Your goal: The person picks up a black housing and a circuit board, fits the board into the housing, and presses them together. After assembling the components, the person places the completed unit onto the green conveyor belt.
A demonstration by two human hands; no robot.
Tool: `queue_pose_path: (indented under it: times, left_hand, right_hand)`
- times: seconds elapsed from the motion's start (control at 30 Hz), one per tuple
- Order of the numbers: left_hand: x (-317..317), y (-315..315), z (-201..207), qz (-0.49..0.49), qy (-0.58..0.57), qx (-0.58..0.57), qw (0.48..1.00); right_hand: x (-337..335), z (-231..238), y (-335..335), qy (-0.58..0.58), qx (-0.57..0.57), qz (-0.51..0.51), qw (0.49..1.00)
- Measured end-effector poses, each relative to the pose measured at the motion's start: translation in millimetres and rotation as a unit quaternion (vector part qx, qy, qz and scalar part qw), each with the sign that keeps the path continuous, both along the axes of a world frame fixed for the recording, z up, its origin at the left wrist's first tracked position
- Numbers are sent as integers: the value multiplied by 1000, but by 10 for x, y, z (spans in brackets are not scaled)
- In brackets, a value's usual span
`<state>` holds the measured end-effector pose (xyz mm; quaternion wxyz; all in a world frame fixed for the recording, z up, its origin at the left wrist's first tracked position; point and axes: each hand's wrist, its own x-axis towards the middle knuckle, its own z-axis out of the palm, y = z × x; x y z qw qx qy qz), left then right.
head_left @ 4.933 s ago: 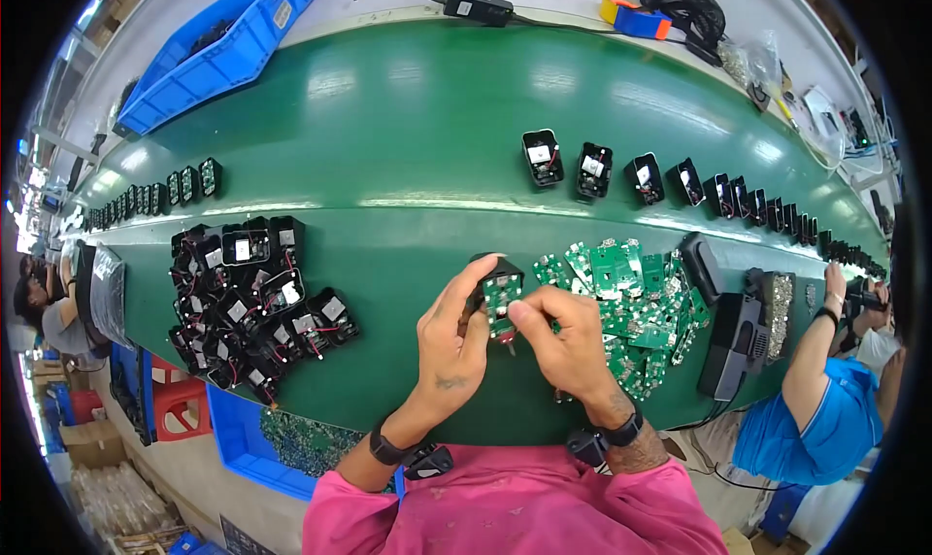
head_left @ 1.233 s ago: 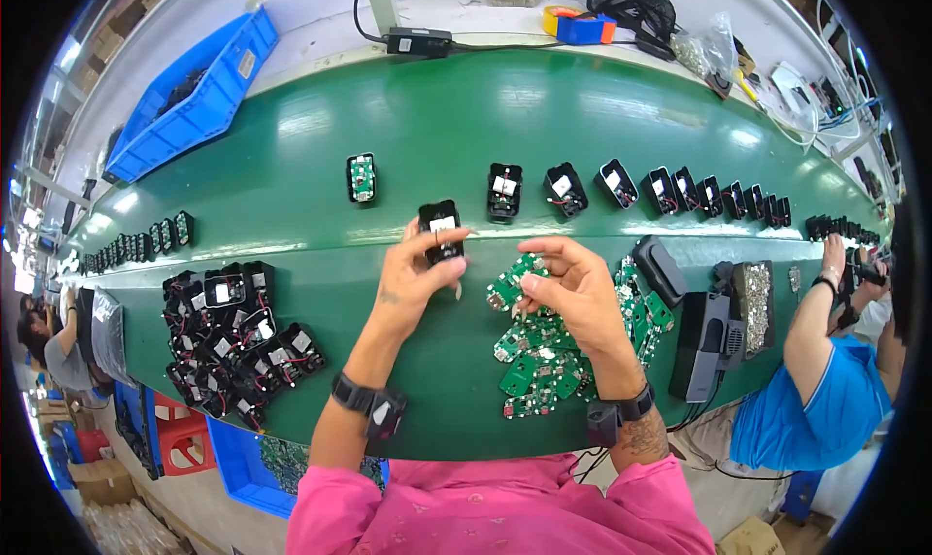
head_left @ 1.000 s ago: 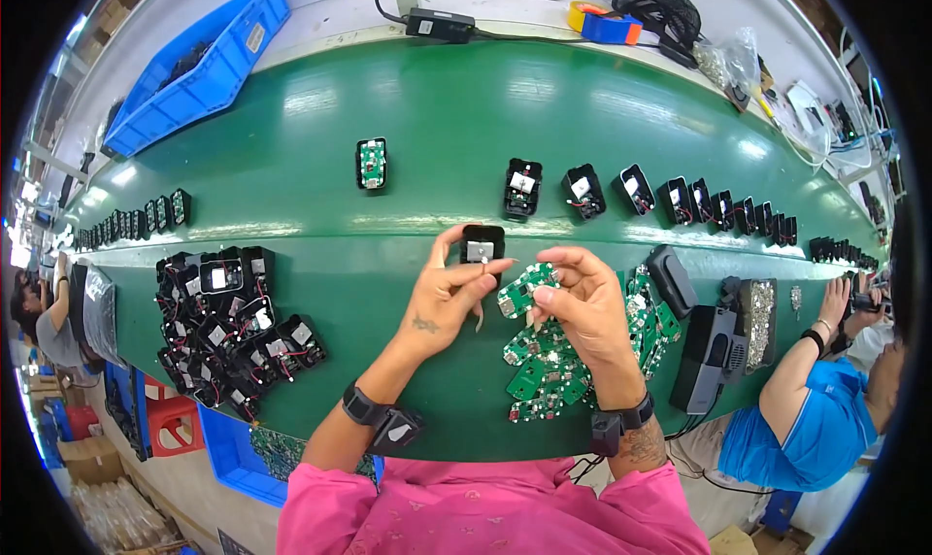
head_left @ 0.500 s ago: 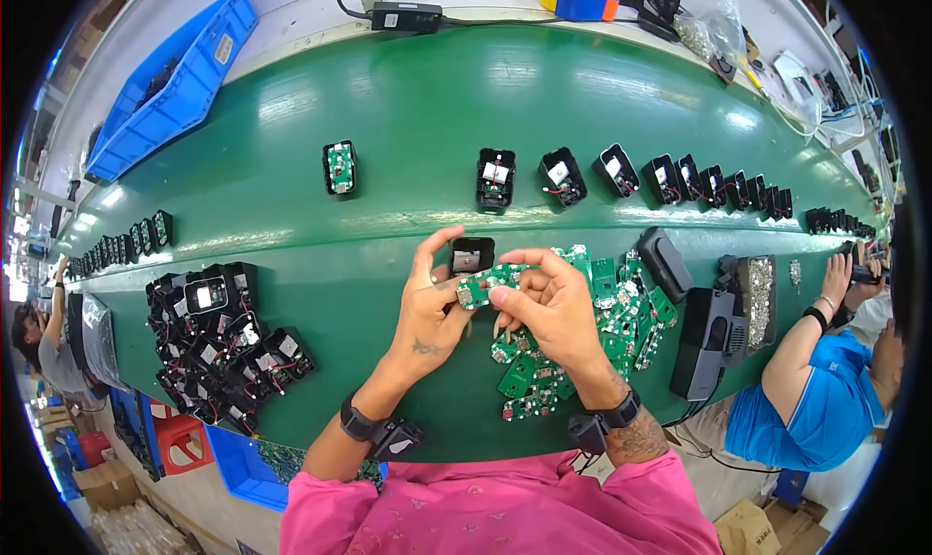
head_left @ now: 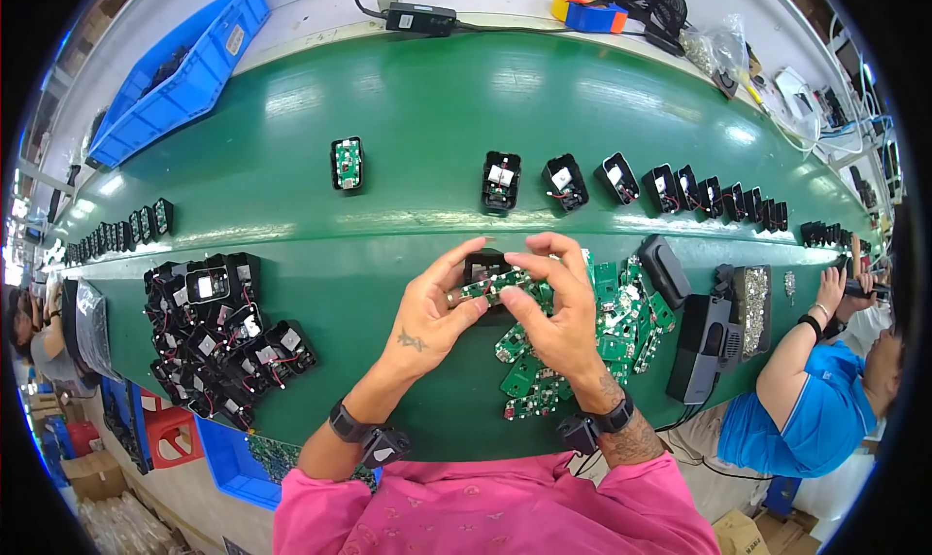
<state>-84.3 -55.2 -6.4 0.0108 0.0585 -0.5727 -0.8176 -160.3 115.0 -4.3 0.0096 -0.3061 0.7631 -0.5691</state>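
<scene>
A small green circuit board (head_left: pixel 493 286) is tilted above the open mouth of a black plastic case (head_left: pixel 482 264), which stands on the green table. My left hand (head_left: pixel 427 320) grips the board's left end, its thumb in front and its index finger reaching past the case. Around the right end curl the thumb and fingers of my right hand (head_left: pixel 555 312). Between them the two hands hide much of the case. Beside and under my right hand spreads a pile of loose green circuit boards (head_left: pixel 621 312).
Left lies a heap of black cases with wires (head_left: pixel 218 332). A case with a board fitted (head_left: pixel 347 164) stands ahead, and a row of open cases (head_left: pixel 616 178) runs right. A grey-black device (head_left: pixel 701 346) and a co-worker in blue (head_left: pixel 806 400) are right. A blue bin (head_left: pixel 180 74) sits far left.
The circuit board has turned from showing its face to a steeper tilt over the case. My right thumb has come off its middle toward the right end. The head view has shifted slightly.
</scene>
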Motion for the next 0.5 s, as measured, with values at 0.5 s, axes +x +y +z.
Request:
queue_pose_path:
  times: [0.5]
  left_hand:
    - [47, 186, 49, 58, -15, 5, 998]
  right_hand:
    - [57, -22, 4, -19, -43, 22, 999]
